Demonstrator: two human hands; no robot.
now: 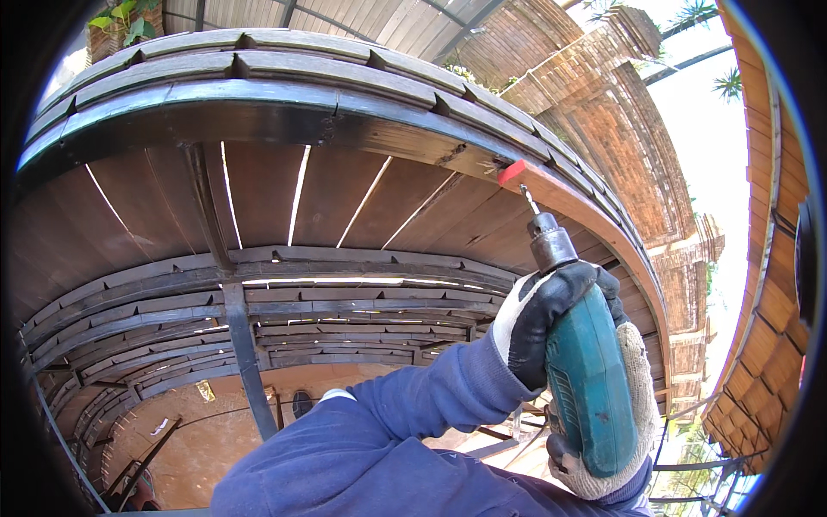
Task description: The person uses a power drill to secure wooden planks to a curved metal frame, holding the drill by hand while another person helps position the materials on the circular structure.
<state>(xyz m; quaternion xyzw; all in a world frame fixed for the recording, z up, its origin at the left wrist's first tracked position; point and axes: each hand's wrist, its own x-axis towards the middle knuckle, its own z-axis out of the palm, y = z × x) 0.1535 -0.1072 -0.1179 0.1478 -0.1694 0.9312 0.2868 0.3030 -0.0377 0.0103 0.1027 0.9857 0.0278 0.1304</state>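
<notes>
A teal power drill [594, 379] with a black chuck [550, 239] points up and away from me, slightly to the left. My left hand [527, 332], in a white and black-coated glove, is closed around the drill's front just behind the chuck. Farther back, my right hand [644, 409], gloved too, wraps the drill's rear and right side; its grip is partly hidden by the body. The drill bit [529, 199] has its tip at the red-painted end of a reddish-brown wooden strip [586, 205]. Whether the tip touches the wood I cannot tell.
The strip runs along a curved dark rail [258, 121]. Plank cladding [336, 194] and stepped curved slats lie below, with a dark metal post [245, 353]. Reddish ground [211, 444] shows far down. Brick walls [633, 146] stand beyond, and a shingled roof [762, 345] is at right.
</notes>
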